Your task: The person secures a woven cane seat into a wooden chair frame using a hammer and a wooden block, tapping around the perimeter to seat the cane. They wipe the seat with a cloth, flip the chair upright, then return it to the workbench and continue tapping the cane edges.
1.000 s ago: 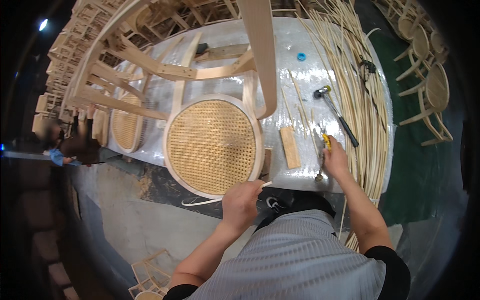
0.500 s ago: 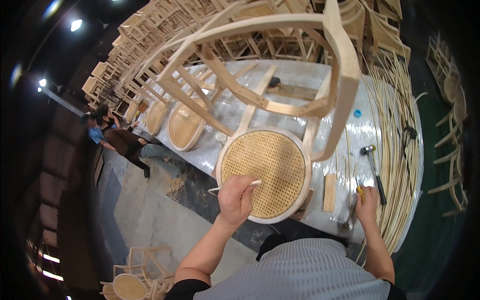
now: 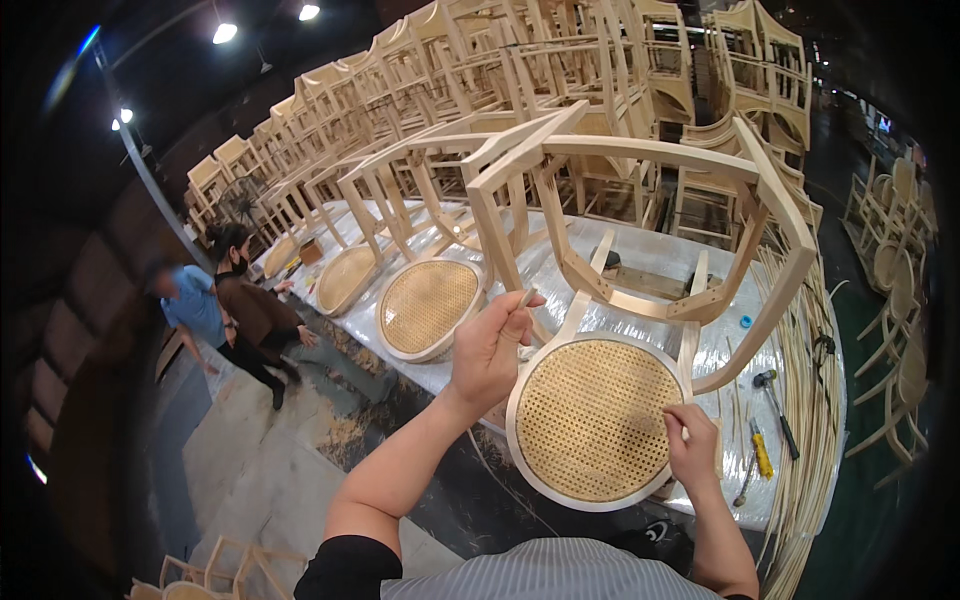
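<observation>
The round woven cane panel (image 3: 590,425) sits in its pale wooden ring, part of a chair frame (image 3: 655,150) lying on the wrapped table. My left hand (image 3: 487,350) is raised just left of the panel, closed around a pale rattan strip (image 3: 528,297). One end pokes out above the fingers and a thin length trails below the hand. At the panel's right rim is my right hand (image 3: 692,446), fingers curled in a pinch; whatever is in them cannot be made out. To its right lie a yellow-handled tool (image 3: 762,455) and a hammer (image 3: 778,412).
Long rattan strands (image 3: 800,400) run along the table's right side. A blue ring-shaped item (image 3: 746,321) lies near them. Another cane-seated chair (image 3: 430,308) is close on the left. Two people stand farther left; stacked chair frames (image 3: 560,70) fill the back.
My right hand has let go of the yellow-handled tool and moved left to the panel's rim. My left hand has lifted away from the panel with the strip. The view has tilted up.
</observation>
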